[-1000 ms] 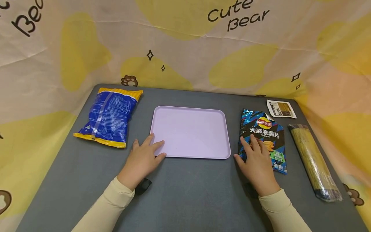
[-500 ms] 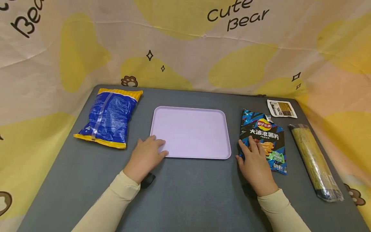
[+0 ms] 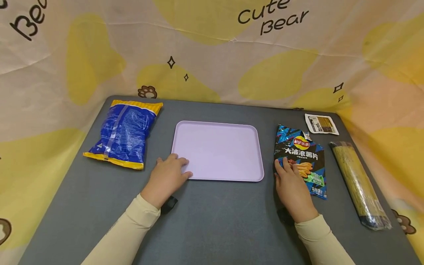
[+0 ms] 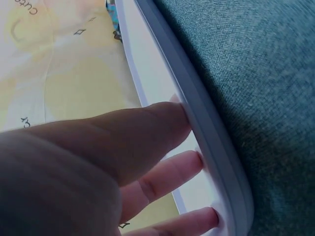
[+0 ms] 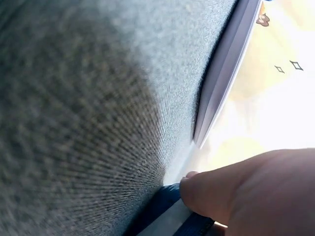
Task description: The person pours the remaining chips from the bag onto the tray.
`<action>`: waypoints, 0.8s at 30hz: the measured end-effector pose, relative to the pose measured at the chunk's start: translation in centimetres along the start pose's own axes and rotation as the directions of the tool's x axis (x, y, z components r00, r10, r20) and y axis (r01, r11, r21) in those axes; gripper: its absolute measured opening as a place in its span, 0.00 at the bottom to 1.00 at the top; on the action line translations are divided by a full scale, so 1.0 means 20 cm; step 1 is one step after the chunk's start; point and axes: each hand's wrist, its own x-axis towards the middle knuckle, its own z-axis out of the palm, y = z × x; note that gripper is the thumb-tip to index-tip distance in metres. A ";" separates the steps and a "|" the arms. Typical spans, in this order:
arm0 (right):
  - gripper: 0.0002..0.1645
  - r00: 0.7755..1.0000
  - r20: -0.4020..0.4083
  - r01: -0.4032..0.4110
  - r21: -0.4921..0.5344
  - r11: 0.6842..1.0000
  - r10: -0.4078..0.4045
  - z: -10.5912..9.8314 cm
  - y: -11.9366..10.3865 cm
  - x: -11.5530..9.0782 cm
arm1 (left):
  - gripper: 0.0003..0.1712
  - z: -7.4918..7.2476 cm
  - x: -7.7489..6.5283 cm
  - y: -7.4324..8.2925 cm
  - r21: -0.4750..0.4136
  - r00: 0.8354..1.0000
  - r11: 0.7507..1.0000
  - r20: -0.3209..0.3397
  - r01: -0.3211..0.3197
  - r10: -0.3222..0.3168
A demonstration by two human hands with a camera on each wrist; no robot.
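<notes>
A lilac tray [image 3: 218, 151] lies in the middle of the table in the head view. My left hand [image 3: 165, 180] rests at its near left corner. In the left wrist view my thumb [image 4: 162, 123] touches the rim, with other fingertips inside the tray. My right hand [image 3: 294, 195] holds the left edge of a black and blue potato chip bag [image 3: 301, 147], fingers on top and thumb at the side. The right wrist view has that thumb [image 5: 211, 191] against the blue edge of the bag [image 5: 170, 201]; the other fingers are mostly hidden there.
A blue and yellow snack bag [image 3: 126, 132] lies left of the tray. Right of the chip bag is a long clear pack of yellowish sticks [image 3: 359, 184]. Behind it lies a small white packet [image 3: 321, 124]. A printed cloth [image 3: 205, 48] hangs round the grey table [image 3: 212, 221].
My left hand has shifted slightly right, its fingers drawn closer together on the tray corner. My right thumb has come in from beside the chip bag to its left edge.
</notes>
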 end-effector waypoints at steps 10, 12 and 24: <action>0.31 0.999 0.024 -0.030 0.048 0.998 0.029 0.00 0.02 0.01 | 0.26 0.00 -0.01 -0.02 -0.007 0.999 1.000 0.017 -0.027 0.027; 0.30 0.999 0.020 -0.033 0.062 0.998 0.032 0.00 0.02 0.01 | 0.25 0.00 0.00 -0.02 -0.006 0.999 0.999 0.017 -0.033 0.033; 0.29 0.999 0.003 -0.040 0.104 0.994 0.040 0.00 0.04 0.02 | 0.19 0.00 0.01 0.01 0.031 0.998 0.998 -0.010 -0.061 0.061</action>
